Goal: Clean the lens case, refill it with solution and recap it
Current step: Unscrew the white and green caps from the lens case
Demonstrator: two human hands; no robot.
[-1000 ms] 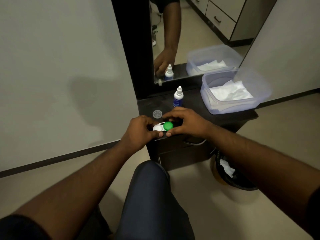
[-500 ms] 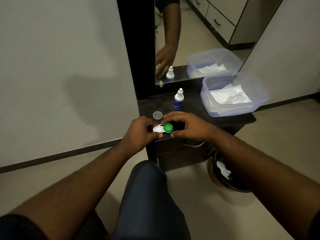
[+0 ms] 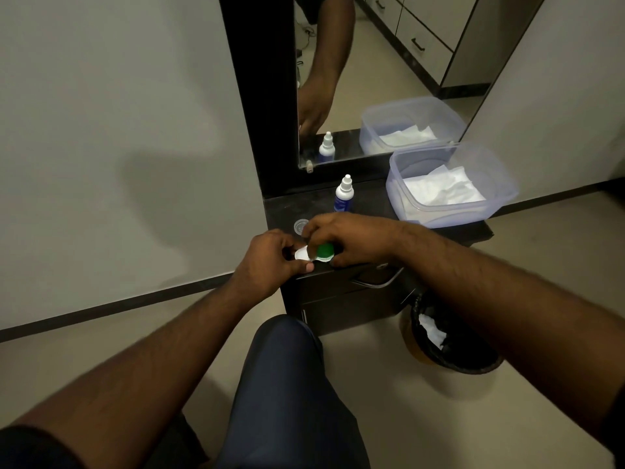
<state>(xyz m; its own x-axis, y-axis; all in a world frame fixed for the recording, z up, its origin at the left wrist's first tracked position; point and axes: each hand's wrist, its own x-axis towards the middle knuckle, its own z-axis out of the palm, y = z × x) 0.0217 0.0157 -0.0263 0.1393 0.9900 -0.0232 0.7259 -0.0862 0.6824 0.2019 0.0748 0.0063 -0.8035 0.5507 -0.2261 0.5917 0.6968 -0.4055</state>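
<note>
The white lens case (image 3: 302, 254) lies at the front edge of the dark cabinet top (image 3: 365, 211). My left hand (image 3: 267, 262) pinches its white left end between thumb and fingers. My right hand (image 3: 351, 238) grips the green cap (image 3: 325, 251) on the case's right well, fingers curled over it. A small clear cap (image 3: 299, 226) lies on the top just behind my hands. The solution bottle (image 3: 343, 195), white nozzle over a blue label, stands upright farther back.
A clear plastic tub (image 3: 500, 198) holding white tissues sits at the right of the cabinet top. A mirror (image 3: 372, 79) rises behind. On the floor at the right is a black-lined waste bin (image 3: 473, 353) with crumpled tissue. My knee is below the cabinet.
Both hands stay on the case. The green cap looks slightly tilted and my right fingers have shifted over it.
</note>
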